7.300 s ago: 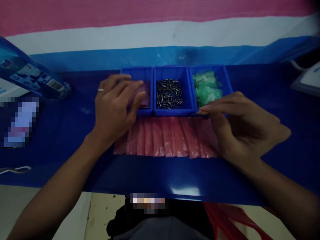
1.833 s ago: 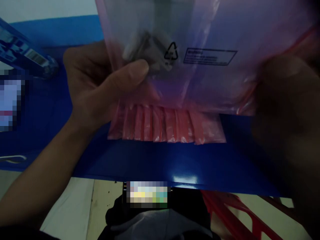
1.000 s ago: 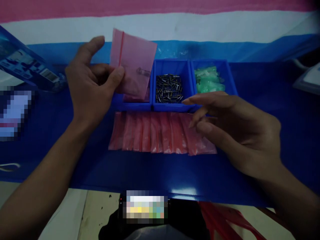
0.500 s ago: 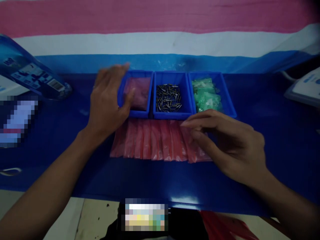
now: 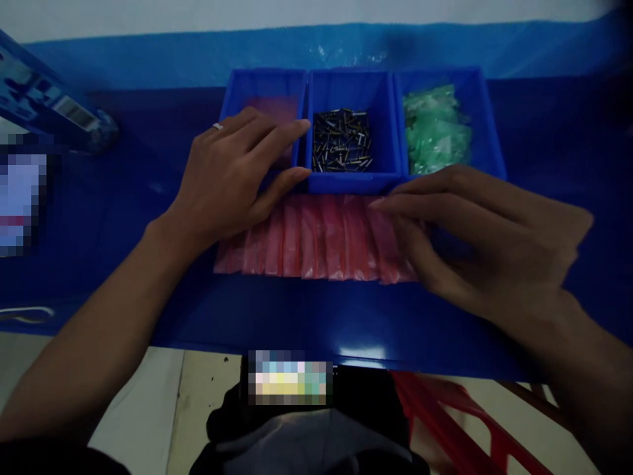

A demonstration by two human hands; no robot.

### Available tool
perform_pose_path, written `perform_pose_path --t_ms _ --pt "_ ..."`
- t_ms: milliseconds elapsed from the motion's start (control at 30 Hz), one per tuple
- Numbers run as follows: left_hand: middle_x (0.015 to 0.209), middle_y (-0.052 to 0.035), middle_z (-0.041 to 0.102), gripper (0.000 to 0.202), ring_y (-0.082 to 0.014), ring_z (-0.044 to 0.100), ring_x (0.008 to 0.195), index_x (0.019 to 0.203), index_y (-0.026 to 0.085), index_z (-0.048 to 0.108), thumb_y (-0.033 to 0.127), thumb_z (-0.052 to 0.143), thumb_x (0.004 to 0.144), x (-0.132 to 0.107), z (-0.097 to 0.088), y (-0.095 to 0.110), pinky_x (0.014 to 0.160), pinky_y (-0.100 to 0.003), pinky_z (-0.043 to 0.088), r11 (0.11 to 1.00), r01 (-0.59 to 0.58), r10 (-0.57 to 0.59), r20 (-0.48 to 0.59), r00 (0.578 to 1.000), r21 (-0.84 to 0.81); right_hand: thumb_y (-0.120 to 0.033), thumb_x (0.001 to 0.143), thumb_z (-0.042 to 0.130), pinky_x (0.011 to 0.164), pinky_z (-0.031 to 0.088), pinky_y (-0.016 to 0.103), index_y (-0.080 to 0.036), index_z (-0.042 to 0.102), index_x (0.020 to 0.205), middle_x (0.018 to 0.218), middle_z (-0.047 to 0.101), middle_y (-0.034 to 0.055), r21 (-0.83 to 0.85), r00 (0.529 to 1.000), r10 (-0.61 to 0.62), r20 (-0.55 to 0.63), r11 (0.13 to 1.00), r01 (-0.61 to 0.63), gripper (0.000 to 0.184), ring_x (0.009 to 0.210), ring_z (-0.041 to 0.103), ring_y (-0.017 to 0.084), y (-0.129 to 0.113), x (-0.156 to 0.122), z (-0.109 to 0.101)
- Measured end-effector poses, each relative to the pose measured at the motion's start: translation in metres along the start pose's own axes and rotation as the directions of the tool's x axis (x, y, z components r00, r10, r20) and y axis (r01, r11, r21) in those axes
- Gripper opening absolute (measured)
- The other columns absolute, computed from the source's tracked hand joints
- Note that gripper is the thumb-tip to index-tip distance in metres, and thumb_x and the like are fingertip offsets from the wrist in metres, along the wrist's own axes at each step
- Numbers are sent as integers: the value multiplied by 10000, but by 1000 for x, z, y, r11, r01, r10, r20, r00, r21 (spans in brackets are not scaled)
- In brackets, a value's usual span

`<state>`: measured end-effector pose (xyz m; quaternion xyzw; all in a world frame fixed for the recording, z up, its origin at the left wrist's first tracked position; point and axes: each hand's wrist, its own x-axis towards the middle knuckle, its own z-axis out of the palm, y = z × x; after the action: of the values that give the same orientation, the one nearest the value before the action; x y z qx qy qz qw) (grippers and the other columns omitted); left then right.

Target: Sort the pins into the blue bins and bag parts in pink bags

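Observation:
My left hand [image 5: 237, 165], a ring on one finger, reaches over the left blue bin [image 5: 267, 80]. Its thumb and index finger are apart, with nothing seen between them, beside the middle bin's left wall. Pink-red plastic [image 5: 283, 109] in the left bin is mostly covered by this hand. A row of overlapping red plastic bags [image 5: 316, 241] lies in front of the bins. Above the row's right end, my right hand [image 5: 494, 231] has its fingers bent together in a pinch; whatever is in them, if anything, cannot be made out.
The middle blue bin [image 5: 353, 183] holds many small dark metal pins or screws [image 5: 341, 142]. In the right blue bin [image 5: 487, 138] are green plastic packets [image 5: 438, 135]. A blue bottle [image 5: 54, 99] and a blurred-out phone-like object [image 5: 22, 194] lie at the left. A red stool [image 5: 459, 409] stands below.
The view has tilted down, so the bins appear higher. My left hand has moved rightward and lower over the left bin. My right hand stays by the bags' right end, still pinched.

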<state>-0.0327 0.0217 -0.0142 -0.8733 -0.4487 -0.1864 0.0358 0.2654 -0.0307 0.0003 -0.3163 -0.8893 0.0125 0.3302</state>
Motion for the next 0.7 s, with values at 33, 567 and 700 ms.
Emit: perform_pose_path --t_ms 33,567,700 --pt "1367 -118 730 617 -305 672 1274 1550 235 571 656 436 1120 0 0 1 1077 -489 559 1000 -23 23 -28 999 2 -88 955 699 733 614 317 -190 761 1160 1076 815 76 0 1000 9 5 1000 -9 237 907 785 188 -1 0 -1" --pt "1212 -94 791 564 -310 770 1087 1452 286 688 668 434 1124 -5 5 11 830 -446 573 999 -44 46 -79 996 28 -198 1010 673 770 568 380 -184 763 1217 1044 777 98 -161 999 50 15 986 -47 226 911 751 230 9 -1 -1" --pt "1180 -88 810 597 -320 791 1045 1514 263 634 665 416 1130 -6 5 14 830 -450 584 999 4 -2 -60 998 36 -175 1025 675 533 401 284 -186 753 1151 611 636 -53 -101 999 -19 30 995 22 149 528 591 90 3 -2 3"
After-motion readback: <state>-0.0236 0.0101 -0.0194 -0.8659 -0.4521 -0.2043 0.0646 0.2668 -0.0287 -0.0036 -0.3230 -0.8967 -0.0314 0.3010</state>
